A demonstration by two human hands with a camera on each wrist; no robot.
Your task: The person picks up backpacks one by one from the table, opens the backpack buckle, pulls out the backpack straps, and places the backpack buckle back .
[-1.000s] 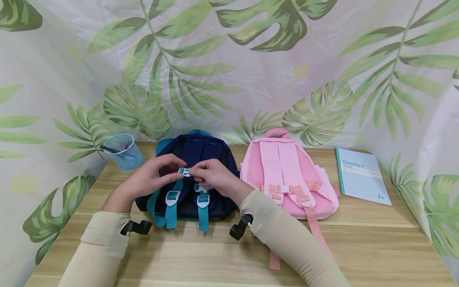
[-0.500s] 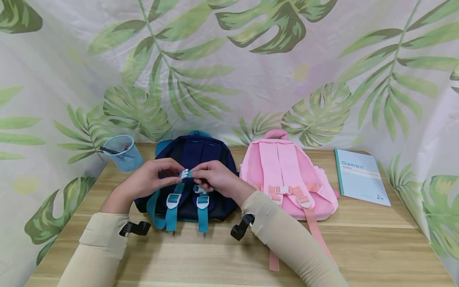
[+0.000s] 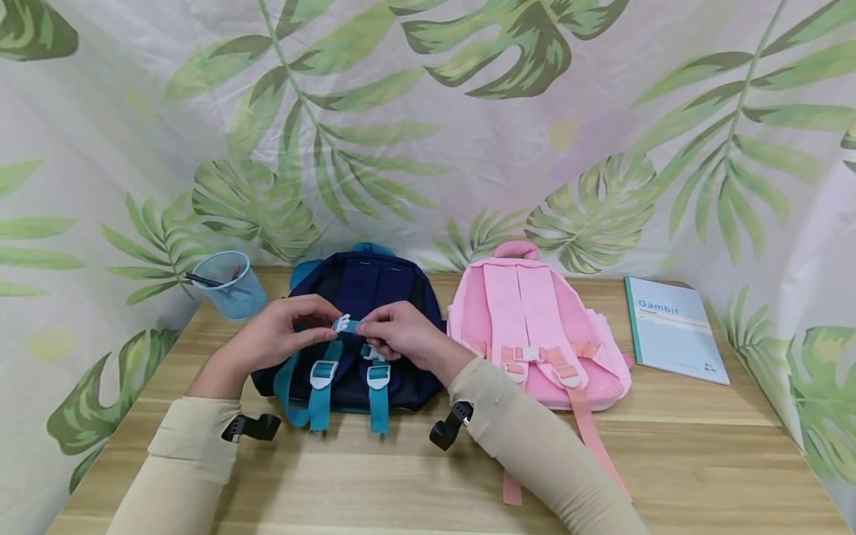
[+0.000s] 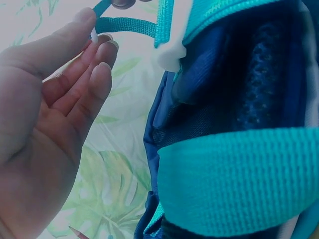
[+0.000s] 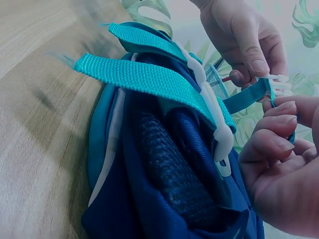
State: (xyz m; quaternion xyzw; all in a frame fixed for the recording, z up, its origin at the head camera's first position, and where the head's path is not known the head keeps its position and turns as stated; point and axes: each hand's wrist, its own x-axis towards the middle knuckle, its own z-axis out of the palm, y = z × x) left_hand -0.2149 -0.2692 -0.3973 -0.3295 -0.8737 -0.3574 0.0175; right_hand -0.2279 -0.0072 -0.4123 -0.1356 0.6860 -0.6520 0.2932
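A navy backpack [image 3: 376,279] with teal straps lies on the table, its strap side up. Above it my left hand [image 3: 301,327] pinches a small white buckle [image 3: 342,323] between thumb and fingers. Just to the right, my right hand [image 3: 404,334] pinches the teal webbing [image 3: 356,327] that runs from this buckle. The right wrist view shows the prongs of the buckle [image 5: 279,83] standing out beyond the left thumb, and the right fingers [image 5: 281,122] curled by the webbing. Two white strap adjusters, one of them the left adjuster [image 3: 324,374], sit lower on the backpack.
To the right lies a pink backpack [image 3: 521,297], its loose peach strap [image 3: 591,438] trailing forward under the right forearm. A blue mesh cup [image 3: 237,293] with pens stands at the back left. A notebook [image 3: 678,331] lies at the far right of the wooden table [image 3: 348,475].
The white buckle has turned in my left fingers so its prongs show. My right fingertips have shifted slightly right, and a short length of teal webbing now shows between the hands.
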